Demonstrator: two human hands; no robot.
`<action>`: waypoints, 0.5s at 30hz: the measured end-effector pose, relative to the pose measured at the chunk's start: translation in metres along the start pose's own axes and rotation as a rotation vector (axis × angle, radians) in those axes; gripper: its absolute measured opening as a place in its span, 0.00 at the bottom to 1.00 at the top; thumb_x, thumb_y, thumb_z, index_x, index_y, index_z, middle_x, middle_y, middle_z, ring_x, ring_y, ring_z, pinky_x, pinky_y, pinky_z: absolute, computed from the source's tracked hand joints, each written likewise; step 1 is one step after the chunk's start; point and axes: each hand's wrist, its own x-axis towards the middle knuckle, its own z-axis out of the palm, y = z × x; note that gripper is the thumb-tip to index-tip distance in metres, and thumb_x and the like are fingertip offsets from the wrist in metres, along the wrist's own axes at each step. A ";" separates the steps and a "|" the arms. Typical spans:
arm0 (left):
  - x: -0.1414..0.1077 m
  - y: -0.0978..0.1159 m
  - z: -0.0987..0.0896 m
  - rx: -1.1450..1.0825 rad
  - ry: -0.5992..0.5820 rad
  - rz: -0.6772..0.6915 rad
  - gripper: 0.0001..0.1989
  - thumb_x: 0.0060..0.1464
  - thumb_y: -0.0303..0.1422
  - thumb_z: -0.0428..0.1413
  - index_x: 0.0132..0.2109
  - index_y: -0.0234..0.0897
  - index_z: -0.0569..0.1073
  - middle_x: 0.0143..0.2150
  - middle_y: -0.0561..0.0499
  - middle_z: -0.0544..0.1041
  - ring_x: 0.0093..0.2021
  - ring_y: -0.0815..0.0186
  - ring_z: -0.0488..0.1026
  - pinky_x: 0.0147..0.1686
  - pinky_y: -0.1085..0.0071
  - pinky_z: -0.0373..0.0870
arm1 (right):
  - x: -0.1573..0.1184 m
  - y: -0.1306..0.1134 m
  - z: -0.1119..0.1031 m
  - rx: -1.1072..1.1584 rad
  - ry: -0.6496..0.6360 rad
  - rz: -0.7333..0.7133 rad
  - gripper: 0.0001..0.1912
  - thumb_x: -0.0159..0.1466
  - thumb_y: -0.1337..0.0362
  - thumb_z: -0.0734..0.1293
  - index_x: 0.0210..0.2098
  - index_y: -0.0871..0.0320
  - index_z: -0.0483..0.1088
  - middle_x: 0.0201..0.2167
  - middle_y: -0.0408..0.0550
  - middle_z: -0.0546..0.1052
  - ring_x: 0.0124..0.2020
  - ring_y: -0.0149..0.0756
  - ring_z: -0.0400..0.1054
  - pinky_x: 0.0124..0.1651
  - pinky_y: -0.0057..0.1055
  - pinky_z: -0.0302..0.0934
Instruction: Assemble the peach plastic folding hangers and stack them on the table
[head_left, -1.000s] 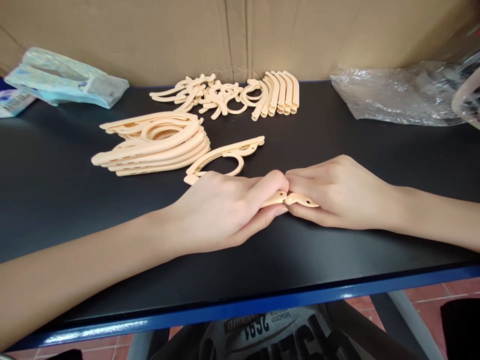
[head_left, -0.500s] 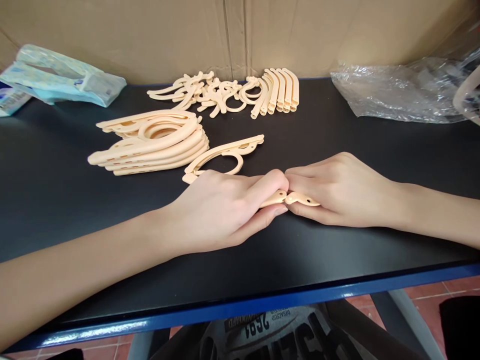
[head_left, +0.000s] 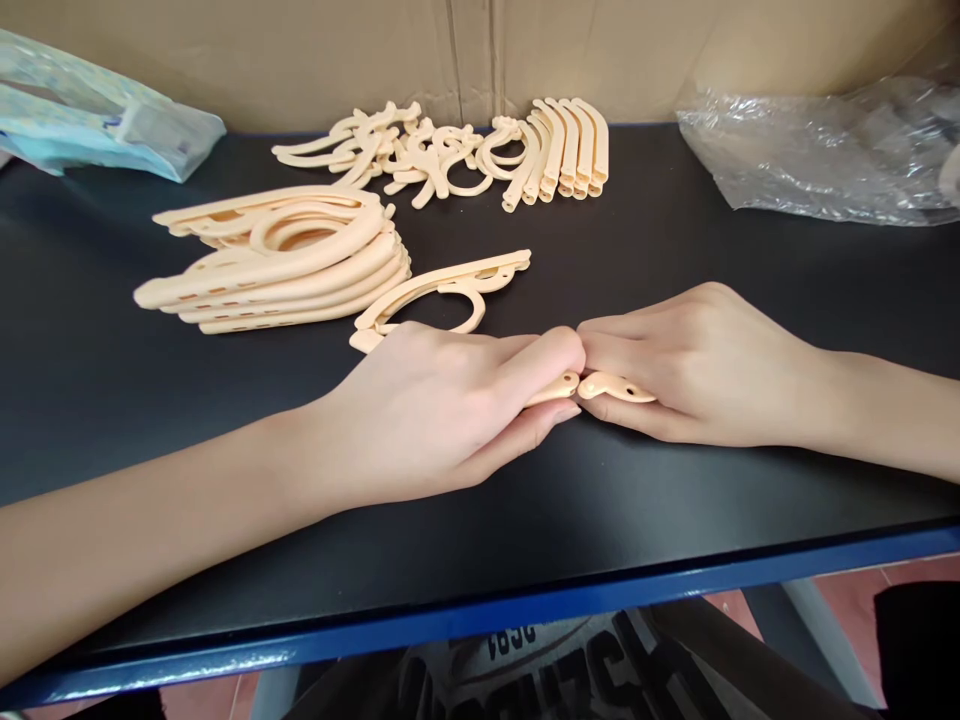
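Cream holed strip (head_left: 558, 389), mostly hidden; curved cream piece (head_left: 613, 387), holed, partly covered, just beside it

The head view has moved nearer, so the bare left hand (head_left: 442, 415), the bare right hand (head_left: 705, 360) and the stack of cream curved plastic frames (head_left: 300, 268) appear slightly higher than a second ago; the pale blue patterned plastic packet (head_left: 161, 130) now runs off the left edge, and the glossy blue table rim (head_left: 495, 617) hides more of the dark grey printed garment (head_left: 555, 670)
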 end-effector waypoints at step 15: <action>-0.001 0.001 -0.001 -0.002 0.006 -0.005 0.08 0.67 0.33 0.47 0.44 0.35 0.68 0.36 0.56 0.79 0.27 0.71 0.74 0.18 0.72 0.52 | 0.001 0.000 0.002 0.043 0.010 0.019 0.16 0.71 0.60 0.56 0.29 0.59 0.65 0.23 0.42 0.68 0.20 0.28 0.55 0.24 0.29 0.40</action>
